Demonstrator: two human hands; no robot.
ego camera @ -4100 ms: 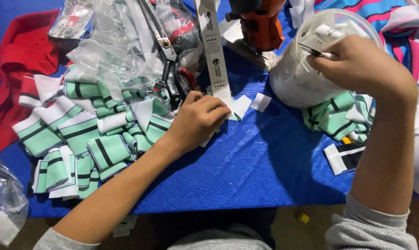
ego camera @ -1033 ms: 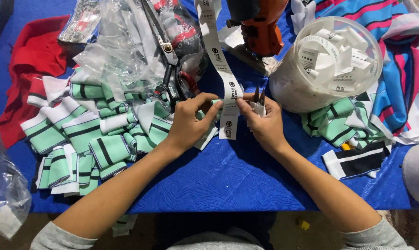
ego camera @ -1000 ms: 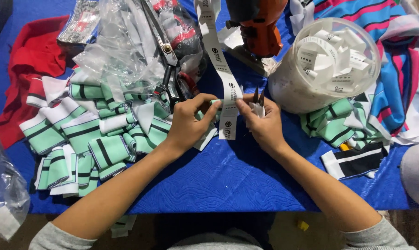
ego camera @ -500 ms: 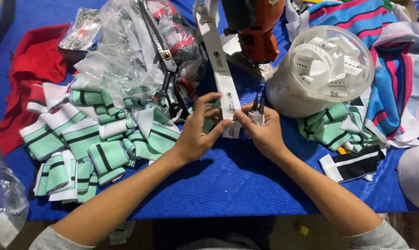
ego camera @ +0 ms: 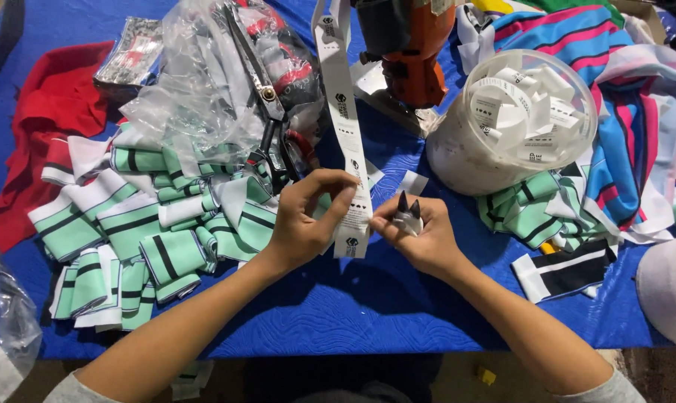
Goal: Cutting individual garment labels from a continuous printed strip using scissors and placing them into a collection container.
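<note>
The label strip (ego camera: 343,127), a long white ribbon of printed tags, hangs down over the middle of the bench (ego camera: 368,313), its lower end pinched between thumb and fingers of the left hand (ego camera: 308,216). The right hand (ego camera: 416,235) is closed around small snips (ego camera: 407,213), their dark tips just beside the strip's end. Judging by the tub (ego camera: 513,119) of loose cut labels behind, many are done, yet most of the strip remains. Both forearms reach in from below, wrists meeting at centre. Green striped cuffs (ego camera: 129,231) lie piled at left.
</note>
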